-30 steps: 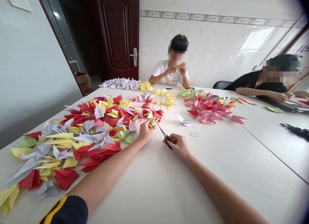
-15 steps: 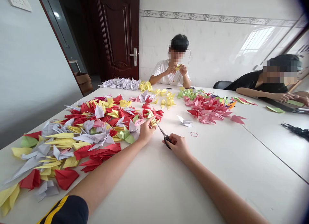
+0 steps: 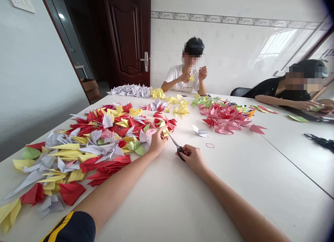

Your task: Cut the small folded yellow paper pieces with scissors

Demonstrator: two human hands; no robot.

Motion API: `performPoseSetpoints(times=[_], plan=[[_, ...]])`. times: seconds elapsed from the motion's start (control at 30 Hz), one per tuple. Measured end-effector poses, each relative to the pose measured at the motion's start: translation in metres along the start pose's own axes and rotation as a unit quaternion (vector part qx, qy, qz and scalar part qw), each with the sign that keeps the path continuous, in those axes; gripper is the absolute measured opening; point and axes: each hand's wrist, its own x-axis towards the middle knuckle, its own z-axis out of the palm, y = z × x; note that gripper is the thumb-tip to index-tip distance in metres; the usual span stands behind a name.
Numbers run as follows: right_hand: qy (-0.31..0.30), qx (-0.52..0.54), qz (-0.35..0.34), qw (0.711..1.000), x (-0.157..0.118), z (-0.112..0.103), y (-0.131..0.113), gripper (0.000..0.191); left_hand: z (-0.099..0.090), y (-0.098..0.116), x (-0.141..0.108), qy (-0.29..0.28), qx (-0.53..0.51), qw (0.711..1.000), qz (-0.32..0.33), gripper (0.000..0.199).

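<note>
My left hand (image 3: pixel 158 142) is closed on a yellow folded paper piece (image 3: pixel 165 131), mostly covered by my fingers. In my right hand (image 3: pixel 194 158) are black-handled scissors (image 3: pixel 179 148), their blades pointing up and left with the tips at the yellow paper. Whether the blades cut into it I cannot tell. Left of my left hand spreads a large pile of red, yellow, white and green folded papers (image 3: pixel 104 134). A white paper crane (image 3: pixel 200 131) rests on the table beyond the scissors.
Pink folded cranes (image 3: pixel 225 118) are heaped on the white table (image 3: pixel 167 207) at centre right. White cranes (image 3: pixel 132 90) line the far left edge. Across the table, one person (image 3: pixel 194 71) holds yellow paper; another (image 3: pixel 294 92) handles green paper. Black cords (image 3: pixel 319 142) lie far right.
My hands and the scissors have hardly moved. The person opposite has raised one hand away from the yellow paper. The person at right has shifted the green paper slightly.
</note>
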Motion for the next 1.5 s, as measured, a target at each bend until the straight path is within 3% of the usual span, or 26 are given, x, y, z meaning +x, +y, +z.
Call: performPoseSetpoints(times=[0.2, 0.37, 0.47, 0.6, 0.83, 0.97, 1.3, 1.5], plan=[[0.002, -0.006, 0.009, 1.000, 0.000, 0.001, -0.001, 0.042, 0.000, -0.003, 0.001, 0.008, 0.028, 0.999, 0.015, 0.031], [0.003, 0.038, 0.019, 0.999, 0.002, 0.000, 0.002, 0.042, 0.000, -0.010, 0.003, -0.002, 0.009, 1.000, -0.009, 0.015], [0.023, 0.070, 0.043, 0.996, 0.002, -0.003, 0.001, 0.043, 0.000, -0.014, 0.006, -0.017, -0.007, 1.000, -0.025, 0.017], [0.030, 0.104, 0.065, 0.992, 0.002, -0.007, -0.002, 0.042, -0.002, -0.017, 0.010, 0.006, -0.088, 0.994, -0.066, 0.023], [0.022, 0.048, 0.031, 0.998, 0.004, -0.007, 0.001, 0.041, -0.004, -0.018, 0.018, 0.084, -0.317, 0.936, -0.128, 0.030], [0.002, 0.035, 0.033, 0.999, 0.002, -0.009, -0.002, 0.038, -0.005, -0.016, 0.018, 0.094, -0.366, 0.913, -0.151, 0.033], [-0.017, 0.046, 0.050, 0.998, 0.004, -0.010, 0.000, 0.027, -0.004, -0.009, 0.015, 0.058, -0.316, 0.938, -0.129, 0.041], [0.032, 0.122, 0.008, 0.992, 0.006, -0.009, 0.008, 0.023, -0.006, -0.004, 0.013, 0.037, -0.269, 0.952, -0.140, 0.048]])
